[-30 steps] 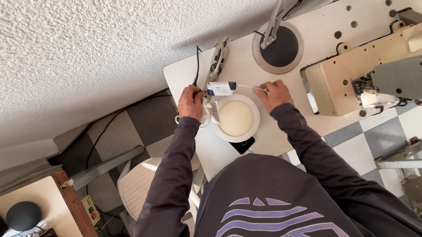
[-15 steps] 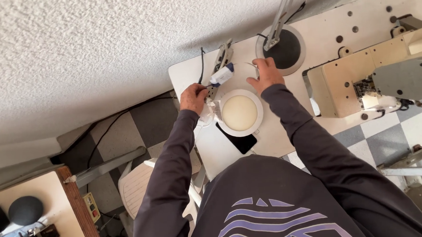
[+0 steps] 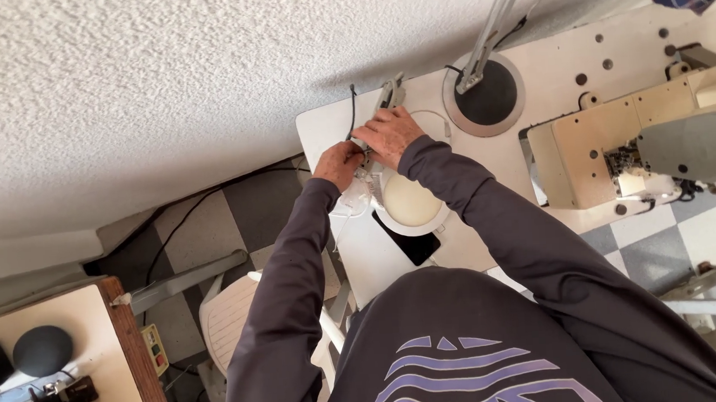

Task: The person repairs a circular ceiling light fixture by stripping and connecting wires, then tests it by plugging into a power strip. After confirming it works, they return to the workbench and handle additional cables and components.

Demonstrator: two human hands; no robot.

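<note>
A round white disc with a cream centre (image 3: 409, 203) lies on the white table (image 3: 548, 65). Both hands meet at its far left rim. My left hand (image 3: 338, 164) is curled around a small white piece at the disc's edge. My right hand (image 3: 388, 133) has crossed over and lies palm down, touching the left hand's fingers and covering what is between them. A black phone (image 3: 413, 244) lies flat under the disc's near edge. A grey metal clamp (image 3: 390, 95) sits just beyond the hands, with a black cable (image 3: 352, 110) beside it.
A round black lamp base (image 3: 491, 95) with a metal arm stands right of the hands. A beige sewing machine (image 3: 645, 152) fills the table's right side. Below are a checkered floor, a white chair (image 3: 228, 316) and a wooden desk (image 3: 61, 352) with dark gear.
My right hand has moved from the disc's right rim across to the far left rim and joined the left hand. The small white and blue tube seen earlier is now hidden.
</note>
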